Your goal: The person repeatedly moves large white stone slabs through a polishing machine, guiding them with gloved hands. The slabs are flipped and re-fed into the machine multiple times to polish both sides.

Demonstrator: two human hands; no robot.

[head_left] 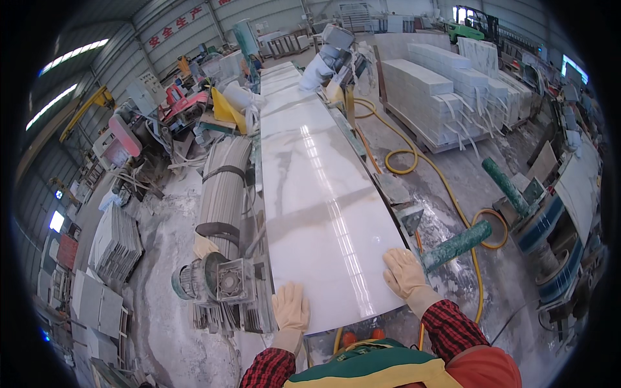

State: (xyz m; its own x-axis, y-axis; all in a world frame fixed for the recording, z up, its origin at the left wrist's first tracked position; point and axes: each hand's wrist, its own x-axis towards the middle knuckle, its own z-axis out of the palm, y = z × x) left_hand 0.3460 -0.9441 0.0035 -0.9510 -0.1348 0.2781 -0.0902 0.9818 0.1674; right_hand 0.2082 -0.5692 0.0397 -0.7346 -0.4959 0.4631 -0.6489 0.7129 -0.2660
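Note:
A long, glossy white stone slab (pixel 330 252) with grey-brown veins stretches away from me, its near end close to my body. On its near left corner rests my left hand (pixel 290 308) in a cream glove, fingers extended forward and lying flat. My right hand (pixel 405 275), gloved the same way, lies over the near right edge with its fingers stretched onto the top face. Both hands touch the stone, one at each side. Whether my thumbs reach under the edges is hidden.
Left of the slab stand a motor (pixel 200 279) and a bundle of long strips (pixel 223 187). Green rollers (pixel 458 246) jut out at the right, near a yellow hose (pixel 446 187) on the floor. Strapped stone blocks (pixel 420 97) are stacked farther right.

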